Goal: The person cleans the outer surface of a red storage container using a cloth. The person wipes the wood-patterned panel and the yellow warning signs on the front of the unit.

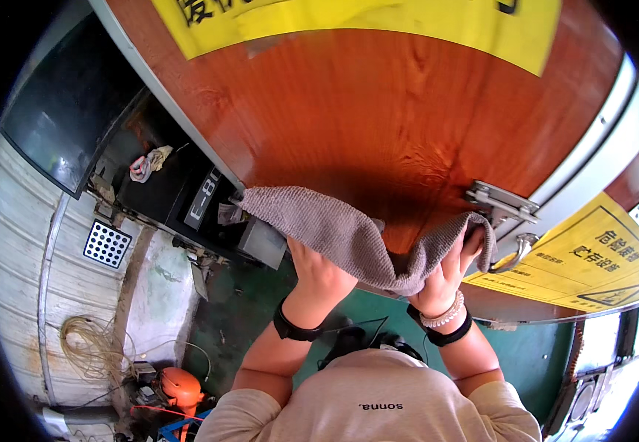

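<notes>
A grey-brown textured cloth [330, 224] stretches between both hands in front of a reddish wood-grain door [352, 110]. My left hand [317, 279] grips its lower left part from beneath, with the fingertips hidden behind the fabric. My right hand [444, 271] holds the other end, which is bunched over the fingers. Between the hands the cloth sags in a loose fold. Close to the right hand, a metal latch [502, 201] is fixed at the door's edge, with a curved metal handle [516, 254] below it.
Left of the door stands a black machine [153, 188] with a crumpled rag [151, 164] on it. Coiled hose [90, 345] hangs by the pale corrugated wall [15, 265]. An orange device [181, 387] sits at lower left. Yellow signs [585, 254] bear writing. The floor [253, 331] is green.
</notes>
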Demonstrator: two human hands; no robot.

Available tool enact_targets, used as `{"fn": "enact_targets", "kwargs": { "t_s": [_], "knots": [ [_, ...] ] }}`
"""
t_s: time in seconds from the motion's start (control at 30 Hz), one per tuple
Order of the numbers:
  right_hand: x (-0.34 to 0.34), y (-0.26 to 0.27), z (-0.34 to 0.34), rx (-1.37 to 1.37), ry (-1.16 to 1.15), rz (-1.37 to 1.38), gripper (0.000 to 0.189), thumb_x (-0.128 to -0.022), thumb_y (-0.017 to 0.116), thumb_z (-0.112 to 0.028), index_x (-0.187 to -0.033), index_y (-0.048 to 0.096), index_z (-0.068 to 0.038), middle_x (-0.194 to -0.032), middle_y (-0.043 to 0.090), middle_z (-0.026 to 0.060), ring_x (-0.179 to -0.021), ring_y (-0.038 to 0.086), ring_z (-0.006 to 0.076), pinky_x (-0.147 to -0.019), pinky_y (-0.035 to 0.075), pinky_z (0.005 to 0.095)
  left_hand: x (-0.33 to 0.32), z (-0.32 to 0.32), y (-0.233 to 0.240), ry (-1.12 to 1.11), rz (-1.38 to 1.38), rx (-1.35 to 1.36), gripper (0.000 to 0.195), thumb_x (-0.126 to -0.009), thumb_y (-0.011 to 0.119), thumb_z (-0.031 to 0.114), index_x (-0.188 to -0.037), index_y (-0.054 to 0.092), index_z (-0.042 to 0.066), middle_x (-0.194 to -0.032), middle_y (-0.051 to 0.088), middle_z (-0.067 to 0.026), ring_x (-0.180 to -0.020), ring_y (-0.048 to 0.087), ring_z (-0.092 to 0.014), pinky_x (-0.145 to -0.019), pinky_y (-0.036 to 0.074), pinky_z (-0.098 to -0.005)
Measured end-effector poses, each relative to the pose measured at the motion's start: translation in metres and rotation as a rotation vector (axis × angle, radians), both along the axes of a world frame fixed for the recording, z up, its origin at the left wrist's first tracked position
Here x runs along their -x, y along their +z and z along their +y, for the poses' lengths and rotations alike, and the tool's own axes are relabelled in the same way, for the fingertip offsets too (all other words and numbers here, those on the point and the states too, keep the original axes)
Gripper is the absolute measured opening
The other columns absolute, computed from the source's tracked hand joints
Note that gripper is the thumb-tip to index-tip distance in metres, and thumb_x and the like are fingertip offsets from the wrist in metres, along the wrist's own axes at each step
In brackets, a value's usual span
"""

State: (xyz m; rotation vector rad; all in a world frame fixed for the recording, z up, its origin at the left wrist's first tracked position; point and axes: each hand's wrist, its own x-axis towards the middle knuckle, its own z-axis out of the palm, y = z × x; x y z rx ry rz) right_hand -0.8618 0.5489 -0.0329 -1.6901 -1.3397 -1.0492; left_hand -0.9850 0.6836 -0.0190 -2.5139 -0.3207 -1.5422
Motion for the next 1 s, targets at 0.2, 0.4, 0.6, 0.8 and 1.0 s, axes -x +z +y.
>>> {"fn": "enact_targets", "kwargs": {
  "t_s": [0.2, 0.4, 0.6, 0.8, 1.0],
  "knots": [
    [0.014, -0.009, 0.053, 0.195, -0.055, 0.085, 0.053, -0.07, 0.064, -0.026, -0.12, 0.056, -0.011, -0.137, 0.04, 0.0255, -0.121, 0.04, 0.0482, -0.099, 0.028, 0.0572, 0.023, 0.059, -0.02, 0.125, -0.02, 0.076, 0.03, -0.066, 0.068, 0.014, -0.088, 0.054, -0.002, -0.106, 0.049, -0.0311, -0.108, 0.042, -0.054, -0.098, 0.025, -0.0672],
    [0.031, -0.017, 0.104, 0.25, -0.251, -0.054, 0.05, -0.068, 0.063, -0.028, -0.117, 0.06, -0.02, -0.132, 0.048, 0.0156, -0.115, 0.045, 0.0439, -0.094, 0.031, 0.0565, 0.03, 0.115, -0.019, -0.086, 0.091, 0.246, 0.054, -0.066, 0.065, 0.014, -0.114, 0.05, -0.004, -0.12, 0.043, -0.0318, -0.12, 0.028, -0.06, -0.102, 0.02, -0.0665],
    [0.055, 0.022, 0.152, 0.084, -0.257, -0.028, 0.05, -0.073, 0.057, -0.021, -0.122, 0.056, -0.012, -0.137, 0.039, 0.0253, -0.118, 0.037, 0.0545, -0.098, 0.028, 0.0608, 0.026, 0.166, 0.064, -0.123, -0.039, 0.067, 0.07, -0.061, 0.07, 0.026, -0.122, 0.048, -0.002, -0.125, 0.041, -0.0314, -0.125, 0.026, -0.055, -0.105, 0.015, -0.0646],
    [0.06, 0.014, 0.157, 0.193, -0.253, -0.157, 0.052, -0.073, 0.058, -0.023, -0.126, 0.056, -0.023, -0.136, 0.044, 0.011, -0.119, 0.043, 0.0378, -0.095, 0.034, 0.0502, 0.034, 0.189, -0.027, -0.064, -0.33, 0.486, 0.088, -0.068, 0.069, 0.026, -0.139, 0.025, -0.003, -0.144, 0.02, -0.0296, -0.134, 0.013, -0.048, -0.11, 0.011, -0.0565],
    [0.059, -0.014, 0.147, 0.292, -0.18, -0.239, 0.049, -0.073, 0.059, -0.022, -0.121, 0.059, -0.031, -0.13, 0.049, -0.0106, -0.1, 0.053, 0.0148, -0.074, 0.04, 0.0298, 0.021, 0.153, -0.113, 0.077, -0.413, 0.691, 0.087, -0.083, 0.063, 0.033, -0.144, 0.01, 0.001, -0.148, 0.012, -0.0227, -0.136, 0.015, -0.039, -0.11, 0.015, -0.0493]
  ]
}}
